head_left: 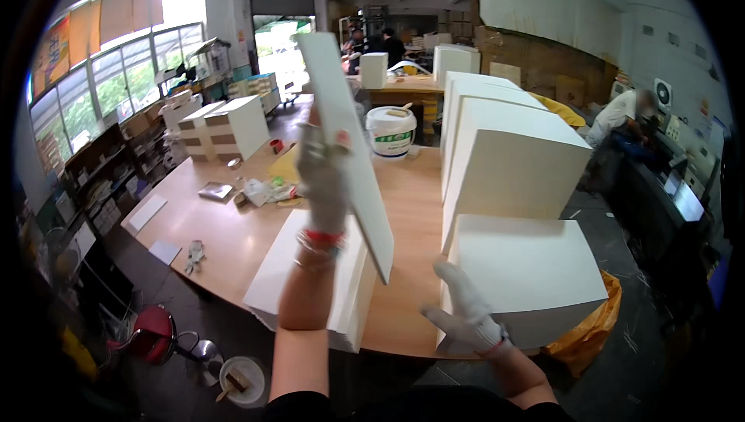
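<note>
My left hand (320, 181), in a pale work glove and blurred by motion, is closed on a thin slab of white paper sheets (358, 166). The slab is raised on edge and leans over the table. Below it lies a white paper stack (291, 274) at the table's near edge. Fingers and thumb spread, my gloved right hand (469, 313) is at the left side of another white stack (528, 263). Whether it touches that stack I cannot tell. Taller white stacks (512, 154) rise just behind.
On the wooden table (411, 290) are a white bucket (390, 133), a metal tin (216, 191), crumpled plastic (260, 191) and a loose glove (195, 255). A red stool (154, 333) and a tub with a brush (242, 383) stand below left. A person (621, 115) bends at the right.
</note>
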The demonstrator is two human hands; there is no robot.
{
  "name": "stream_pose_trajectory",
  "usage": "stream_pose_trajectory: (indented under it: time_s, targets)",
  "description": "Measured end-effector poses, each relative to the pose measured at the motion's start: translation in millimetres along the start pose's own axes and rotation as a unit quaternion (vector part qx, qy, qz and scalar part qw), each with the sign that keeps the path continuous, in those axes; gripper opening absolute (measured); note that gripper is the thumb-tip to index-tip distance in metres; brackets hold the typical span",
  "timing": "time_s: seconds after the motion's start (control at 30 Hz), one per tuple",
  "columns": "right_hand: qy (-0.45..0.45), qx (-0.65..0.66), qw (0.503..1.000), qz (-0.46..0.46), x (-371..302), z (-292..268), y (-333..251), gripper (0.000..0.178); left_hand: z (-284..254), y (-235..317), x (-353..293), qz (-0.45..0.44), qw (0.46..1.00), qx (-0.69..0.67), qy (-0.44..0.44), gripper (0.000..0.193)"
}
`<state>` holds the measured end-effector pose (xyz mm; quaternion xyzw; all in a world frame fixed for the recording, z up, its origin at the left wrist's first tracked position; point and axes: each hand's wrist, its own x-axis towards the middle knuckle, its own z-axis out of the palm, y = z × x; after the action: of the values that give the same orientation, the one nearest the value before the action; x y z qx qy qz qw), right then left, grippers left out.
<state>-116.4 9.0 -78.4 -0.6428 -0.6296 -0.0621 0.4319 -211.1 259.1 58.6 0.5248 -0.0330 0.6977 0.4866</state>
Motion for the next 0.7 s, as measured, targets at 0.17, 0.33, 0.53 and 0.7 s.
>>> stream_pose_trajectory:
  time_s: [0.17,0.33,0.53,0.7]
  targets:
    - [0.061,0.284,0.957,0.01,36,127,0,0.067,24,21,-83,0.213,0.955,0.159,-0.13,0.054]
    - [-0.061,0.335,0.934,0.111,-22,217,63,0.047,17,13,-110,0.235,0.836,0.481,-0.12,0.074]
    - [0.052,0.547,0.812,0.193,25,241,3,0.048,-85,-58,-99,0.0,0.871,0.446,-0.207,0.071]
    - [-0.081,0.585,0.712,0.38,23,256,23,0.047,-277,-96,-100,-0.194,0.671,0.689,-0.193,0.063]
